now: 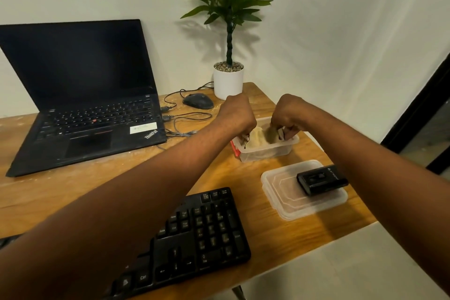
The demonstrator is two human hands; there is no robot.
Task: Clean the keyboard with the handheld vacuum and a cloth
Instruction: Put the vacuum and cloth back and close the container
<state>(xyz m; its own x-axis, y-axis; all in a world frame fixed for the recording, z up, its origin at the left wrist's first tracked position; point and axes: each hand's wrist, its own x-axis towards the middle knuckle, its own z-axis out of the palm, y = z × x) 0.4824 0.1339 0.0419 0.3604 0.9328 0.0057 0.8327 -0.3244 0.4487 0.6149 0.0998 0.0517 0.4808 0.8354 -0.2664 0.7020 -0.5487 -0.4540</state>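
A black keyboard (199,234) lies at the near edge of the wooden desk (73,190), partly hidden under my left forearm. A clear plastic container (267,151) stands behind it with a pale cream cloth (258,135) inside. My left hand (237,115) and my right hand (288,117) both reach into the container, each pinching an end of the cloth. A small black handheld vacuum (321,179) rests on the container's clear lid (302,204) at the right.
An open black laptop (85,95) sits at the back left with cables (185,124) trailing to a black mouse (198,101). A potted plant (228,80) stands in the corner. The desk's right edge (353,226) drops off close to the lid.
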